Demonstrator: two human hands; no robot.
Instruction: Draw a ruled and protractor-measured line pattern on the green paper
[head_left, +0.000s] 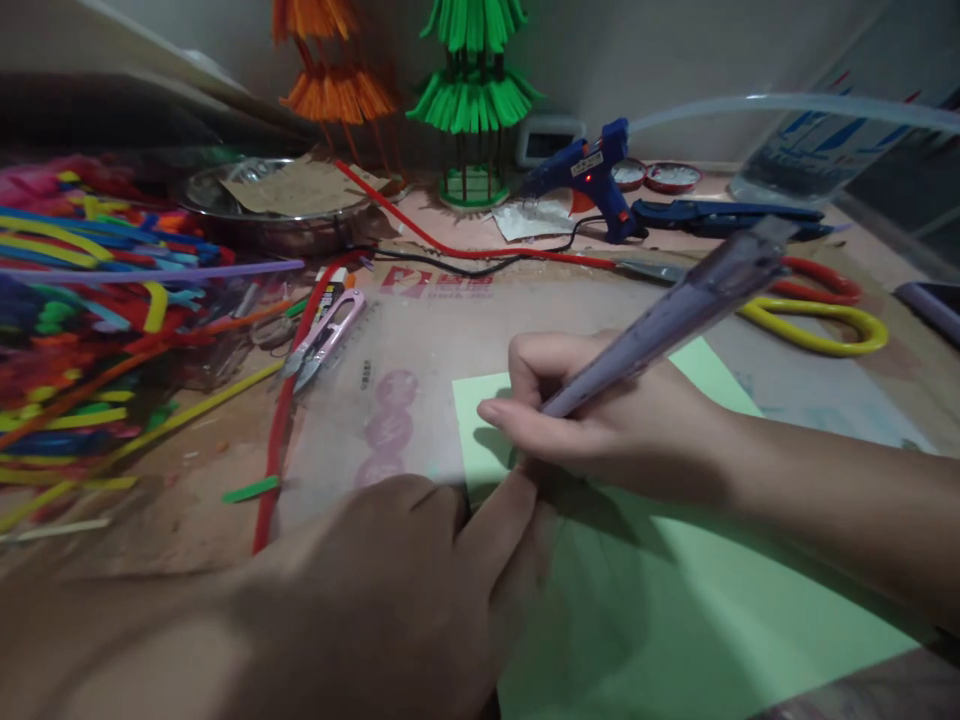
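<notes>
A light green sheet of paper [645, 610] lies under both hands. My right hand [637, 410] is closed around a purple-grey pen [660, 315], which slants up to the right. The pen's tip is hidden behind the fingers, close to the sheet's upper left part. My left hand [405, 590] rests on the paper's left edge, its index finger stretched towards the pen tip and almost touching the right hand. Whether anything small lies under the left fingertips is hidden. Faint lines show on the paper below the hands, partly in shadow.
Colourful pipe cleaners [90, 330] heap at the left. Pink thread snips [330, 335] lie near a red strip. Behind stand a steel bowl [262, 225], a green tiered ornament [476, 110], an orange one [337, 95] and a blue glue gun [592, 180]. Scissors [817, 325] lie right.
</notes>
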